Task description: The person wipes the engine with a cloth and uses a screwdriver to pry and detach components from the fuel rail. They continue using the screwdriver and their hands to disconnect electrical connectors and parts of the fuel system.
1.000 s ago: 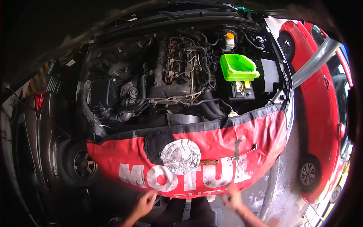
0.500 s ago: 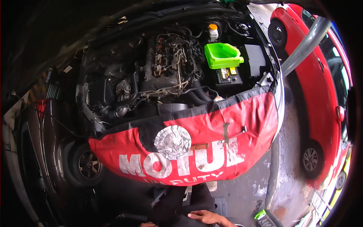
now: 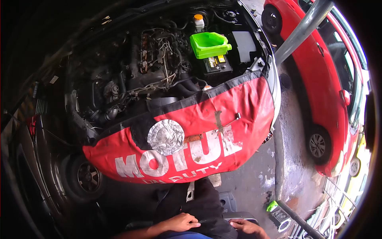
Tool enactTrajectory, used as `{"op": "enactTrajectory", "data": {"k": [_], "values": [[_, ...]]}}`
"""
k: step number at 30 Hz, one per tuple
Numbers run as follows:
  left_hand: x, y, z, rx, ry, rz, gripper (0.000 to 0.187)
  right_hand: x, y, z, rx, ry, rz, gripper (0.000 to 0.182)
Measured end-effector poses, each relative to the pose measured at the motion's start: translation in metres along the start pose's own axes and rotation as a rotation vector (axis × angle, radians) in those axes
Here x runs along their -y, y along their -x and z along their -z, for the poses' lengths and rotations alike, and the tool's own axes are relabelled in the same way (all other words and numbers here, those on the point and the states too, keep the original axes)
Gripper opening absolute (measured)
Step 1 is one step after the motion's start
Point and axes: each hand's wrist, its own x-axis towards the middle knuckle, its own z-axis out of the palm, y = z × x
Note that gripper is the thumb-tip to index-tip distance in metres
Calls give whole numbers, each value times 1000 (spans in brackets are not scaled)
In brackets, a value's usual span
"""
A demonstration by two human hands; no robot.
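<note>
My left hand (image 3: 181, 222) rests on the dark trousers (image 3: 195, 201) at the lower middle, fingers stretched to the right and nothing seen in them. To its right, my right hand (image 3: 244, 226) lies near the other thigh with fingers apart, also holding nothing visible. Beyond my knees a red and black cover (image 3: 254, 103) with white lettering hangs over the front of a car. A round, crinkled silver piece (image 3: 166, 137) lies on it, with a thin rod-like tool (image 3: 238, 116) to its right. Behind the cover the engine (image 3: 155, 75) is exposed.
A cut-open green container (image 3: 211, 49) sits above the battery (image 3: 217, 67), near an orange-capped reservoir (image 3: 198, 20). A metal post (image 3: 302, 32) and a red car (image 3: 302, 75) stand right. A dark vehicle's wheel (image 3: 85, 177) is left; a green-topped box (image 3: 278, 217) stands lower right.
The view has shifted, so the car and cover appear farther left and higher. My left hand, barely visible before, now shows fully on my lap; my right hand has moved rightward.
</note>
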Motion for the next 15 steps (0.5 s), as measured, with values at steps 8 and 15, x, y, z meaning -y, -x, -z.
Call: {"op": "enactTrajectory", "data": {"k": [8, 15], "values": [[71, 94, -2, -202, 174, 321, 46, 161, -59, -82, -34, 110, 147, 59], [143, 132, -8, -425, 300, 542, 45, 237, -164, -73, -4, 382, 376, 53]]}}
